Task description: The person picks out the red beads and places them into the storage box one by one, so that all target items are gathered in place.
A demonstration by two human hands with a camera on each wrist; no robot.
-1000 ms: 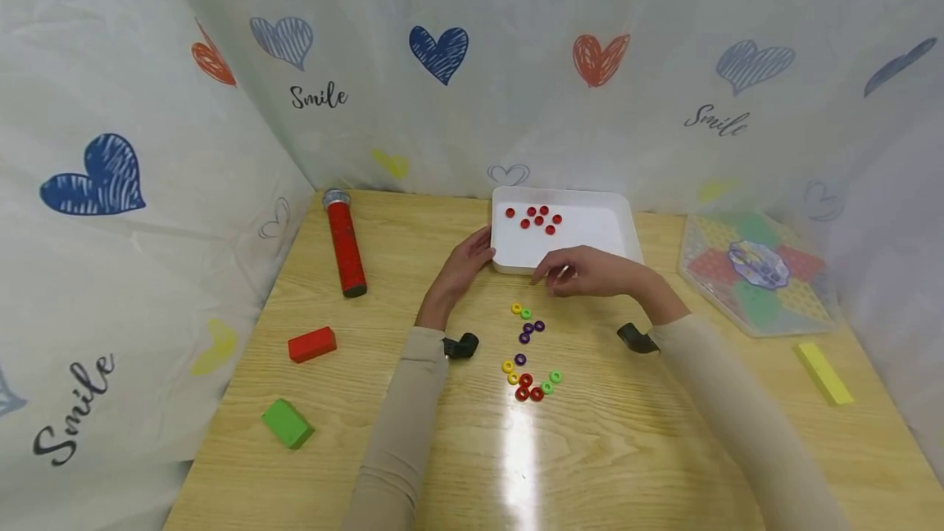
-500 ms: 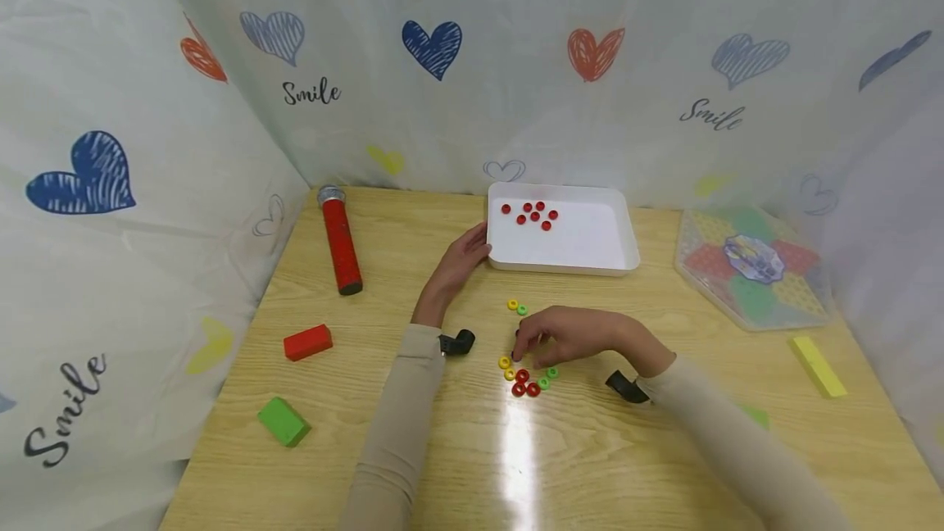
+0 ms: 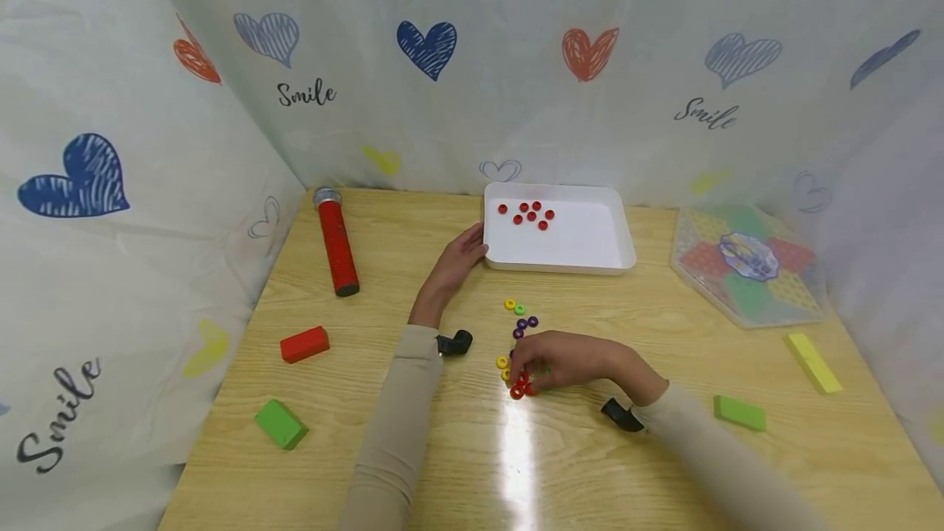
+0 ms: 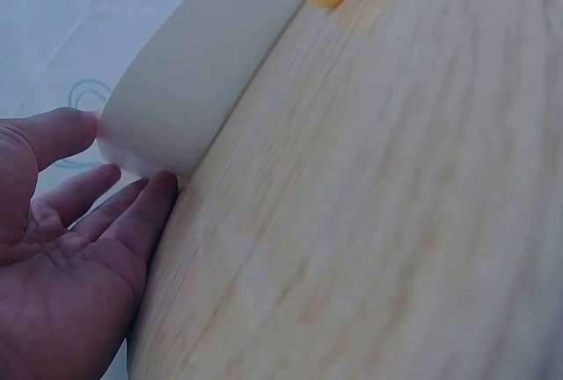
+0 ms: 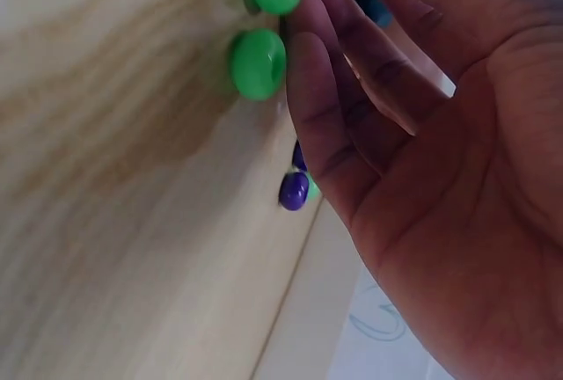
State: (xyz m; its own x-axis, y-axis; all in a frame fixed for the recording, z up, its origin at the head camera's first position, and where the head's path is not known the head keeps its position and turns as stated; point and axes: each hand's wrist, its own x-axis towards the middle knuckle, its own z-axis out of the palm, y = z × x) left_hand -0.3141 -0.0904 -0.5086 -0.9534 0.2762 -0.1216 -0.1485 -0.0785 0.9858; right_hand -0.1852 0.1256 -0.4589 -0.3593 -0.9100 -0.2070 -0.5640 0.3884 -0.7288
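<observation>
Right hand (image 3: pixel 564 359) has shifted from purple rings (image 3: pixel 519 333) to red rings (image 3: pixel 514 393) on table (image 3: pixel 605 465), bringing these within reach; fingers bent, grip unclear. Left hand (image 3: pixel 455 262), loosely open, touches tray (image 3: pixel 586 238).

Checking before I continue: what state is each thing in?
White tray: upright, holding seven red beads
Other beads: loose on the table, some hidden
Left grip: touching tray's left side
Right grip: at the loose red beads; pinch unclear
Red cylinder: on its side
Patterned case: flat
Red block, green blocks, yellow block: lying apart
</observation>
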